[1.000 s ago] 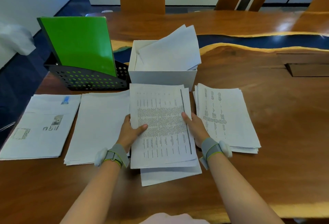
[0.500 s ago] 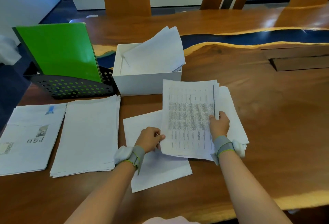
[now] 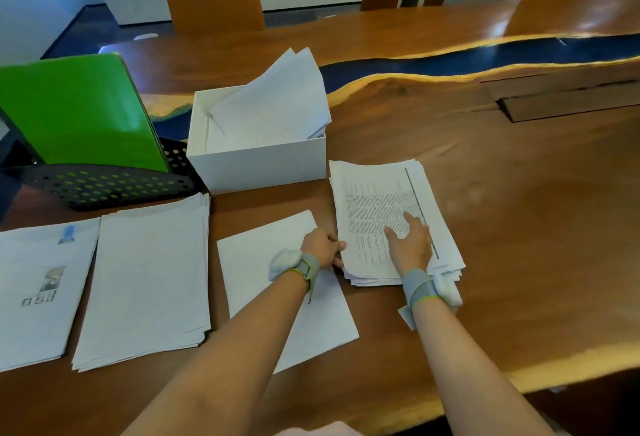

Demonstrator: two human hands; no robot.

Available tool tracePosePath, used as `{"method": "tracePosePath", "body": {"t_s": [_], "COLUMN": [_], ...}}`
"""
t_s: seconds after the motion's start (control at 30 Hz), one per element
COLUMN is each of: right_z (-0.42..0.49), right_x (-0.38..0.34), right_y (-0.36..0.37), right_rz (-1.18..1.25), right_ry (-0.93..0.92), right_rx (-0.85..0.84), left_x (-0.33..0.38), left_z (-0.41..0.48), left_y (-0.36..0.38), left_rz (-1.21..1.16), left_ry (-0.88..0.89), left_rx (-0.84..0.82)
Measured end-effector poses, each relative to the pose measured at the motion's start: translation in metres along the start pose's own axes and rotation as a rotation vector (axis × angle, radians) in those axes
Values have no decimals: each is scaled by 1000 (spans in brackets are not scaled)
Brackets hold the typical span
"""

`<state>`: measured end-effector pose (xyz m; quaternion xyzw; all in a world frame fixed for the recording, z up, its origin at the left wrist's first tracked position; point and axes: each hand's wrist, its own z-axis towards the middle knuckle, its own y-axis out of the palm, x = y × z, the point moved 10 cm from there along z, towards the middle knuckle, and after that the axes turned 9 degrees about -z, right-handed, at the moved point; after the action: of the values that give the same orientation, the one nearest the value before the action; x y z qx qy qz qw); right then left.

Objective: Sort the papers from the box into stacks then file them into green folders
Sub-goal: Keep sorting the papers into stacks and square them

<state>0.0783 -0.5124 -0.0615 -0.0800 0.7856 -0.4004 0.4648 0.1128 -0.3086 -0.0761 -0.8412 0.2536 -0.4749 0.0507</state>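
On the wooden worktop (image 3: 519, 227), just right of the white box (image 3: 263, 165) and close to its near right corner: the printed stack (image 3: 374, 200), face up. Long axis away from the body, far end leaning a little left, near end swung right. A dark rule down its right long side. Edges fanned, not squared.

Flat on top of it, the right hand (image 3: 410, 245), fingers straight and spread, pointing up the long axis, pressing and gripping nothing. At the near left edge of the same stack, the left hand (image 3: 322, 248), fingers curled against the paper. Pinching it or merely butting up to it: cannot tell.

Under the left forearm, a thin blank pile (image 3: 263, 255), just beside the printed stack and tilted the same way. Further left, a thick blank stack (image 3: 149, 269), and beside that a photo-topped stack (image 3: 38, 283), both lengthwise away from the body.

In the box, loose papers (image 3: 277, 109) propped on a slant, upper corners jutting above the far right rim. Left of the box, green folders (image 3: 76, 113) standing tilted in a black perforated rack (image 3: 104, 186).
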Motion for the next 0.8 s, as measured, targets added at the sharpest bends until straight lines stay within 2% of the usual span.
{"method": "tracePosePath", "body": {"t_s": [0.13, 0.23, 0.37, 0.47, 0.57, 0.67, 0.73, 0.8], "right_z": [-10, -20, -37, -56, -84, -104, -110, -111], "right_x": [-6, -18, -45, -67, -79, -60, -49, -47], "right_y": [11, 24, 43, 72, 120, 161, 176, 179], "right_rz": [2, 51, 137, 135, -2, -307, -507, -570], "right_ry": [-29, -52, -137, -223, -345, -390, -426, -422], "right_rx": [-24, -53, -76, -208, -450, -650, -698, -704], "left_x": [-18, -41, -84, -103, -124, -133, -140, -150], "left_z": [-8, -20, -43, -59, -70, -76, -82, -83], "left_y": [-24, -60, -117, -134, -129, -120, -124, -126], "left_rz": [-84, 28, 205, 233, 223, 221, 72, -115], "left_ry": [-35, 9, -72, -86, -156, -202, -245, -272], "left_rx": [116, 249, 442, 493, 449, 453, 510, 515]}}
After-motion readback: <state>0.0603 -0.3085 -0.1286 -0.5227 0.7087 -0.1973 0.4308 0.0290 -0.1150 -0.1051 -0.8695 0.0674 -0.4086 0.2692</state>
